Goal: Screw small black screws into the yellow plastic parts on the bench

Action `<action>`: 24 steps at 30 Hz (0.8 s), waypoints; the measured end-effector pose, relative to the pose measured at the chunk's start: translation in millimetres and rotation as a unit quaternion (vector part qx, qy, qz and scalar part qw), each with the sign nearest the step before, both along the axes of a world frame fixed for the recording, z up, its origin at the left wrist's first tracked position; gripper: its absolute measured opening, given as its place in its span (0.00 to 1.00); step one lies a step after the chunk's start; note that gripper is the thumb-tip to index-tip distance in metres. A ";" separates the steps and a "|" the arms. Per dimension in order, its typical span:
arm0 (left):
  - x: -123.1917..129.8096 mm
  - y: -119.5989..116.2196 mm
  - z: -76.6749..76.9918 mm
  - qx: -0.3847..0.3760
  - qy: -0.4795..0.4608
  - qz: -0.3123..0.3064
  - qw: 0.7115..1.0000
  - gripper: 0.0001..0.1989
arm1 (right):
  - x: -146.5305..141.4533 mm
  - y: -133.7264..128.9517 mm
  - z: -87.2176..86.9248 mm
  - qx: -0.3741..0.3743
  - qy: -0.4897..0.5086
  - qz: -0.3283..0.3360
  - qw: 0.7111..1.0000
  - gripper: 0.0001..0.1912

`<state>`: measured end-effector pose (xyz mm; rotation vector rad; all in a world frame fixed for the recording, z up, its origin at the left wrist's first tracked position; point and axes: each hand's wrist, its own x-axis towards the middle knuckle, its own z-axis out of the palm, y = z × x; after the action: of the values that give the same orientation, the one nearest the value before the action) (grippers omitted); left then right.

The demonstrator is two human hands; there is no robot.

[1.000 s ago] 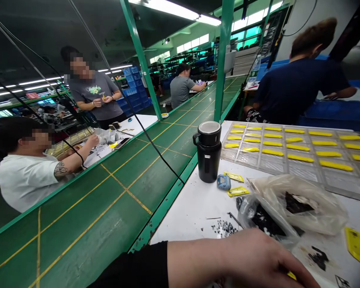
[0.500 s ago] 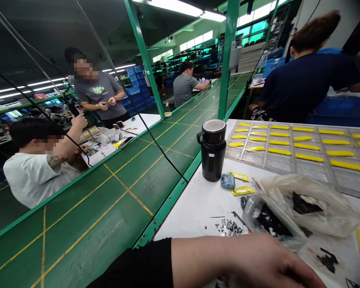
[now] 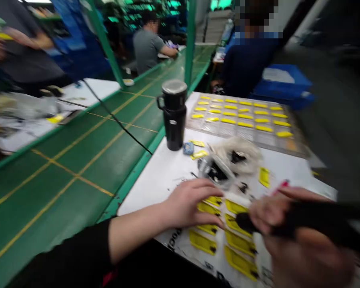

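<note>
Yellow tags (image 3: 202,242) sit under the left hand (image 3: 192,202); printed lettering (image 3: 175,240) unreadable.

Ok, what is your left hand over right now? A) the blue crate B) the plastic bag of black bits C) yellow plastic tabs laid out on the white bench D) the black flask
C. The left hand lies over the yellow plastic tabs on the white bench, and the black flask stands farther up the bench.
</note>
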<state>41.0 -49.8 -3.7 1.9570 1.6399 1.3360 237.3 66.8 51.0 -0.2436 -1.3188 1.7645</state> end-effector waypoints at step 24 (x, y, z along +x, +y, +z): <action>-12.4 -22.9 -26.1 -0.082 0.175 -0.087 0.977 0.11 | -21.1 -19.2 -19.1 0.077 -0.067 0.141 0.985 0.26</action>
<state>28.6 -72.8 -29.9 2.2668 1.6136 0.7985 216.3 47.6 31.9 -0.0917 -1.6442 1.8935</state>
